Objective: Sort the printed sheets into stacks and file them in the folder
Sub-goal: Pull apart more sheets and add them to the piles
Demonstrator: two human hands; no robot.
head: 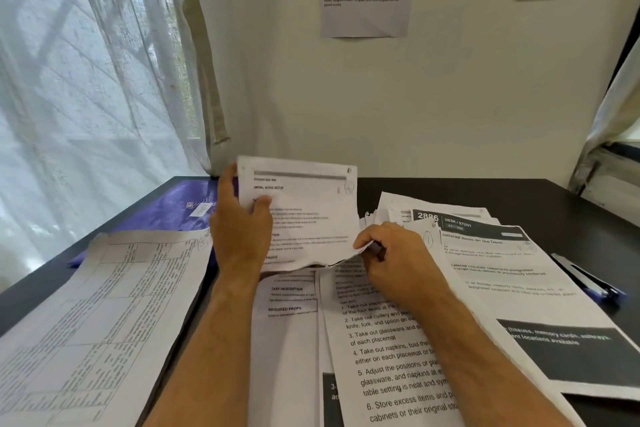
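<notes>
Both hands lift crumpled white printed sheet off paper pile: left hand grips far-left edge w/ thumb on front, right hand pinches near-right corner. Purple glossy folder far left on black desk.

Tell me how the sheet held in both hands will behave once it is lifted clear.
The lifted sheet is probably floppy: its lower edge already sags and curls between the left hand and right hand. Likely light, and apt to crease further, since it looks wrinkled.
</notes>
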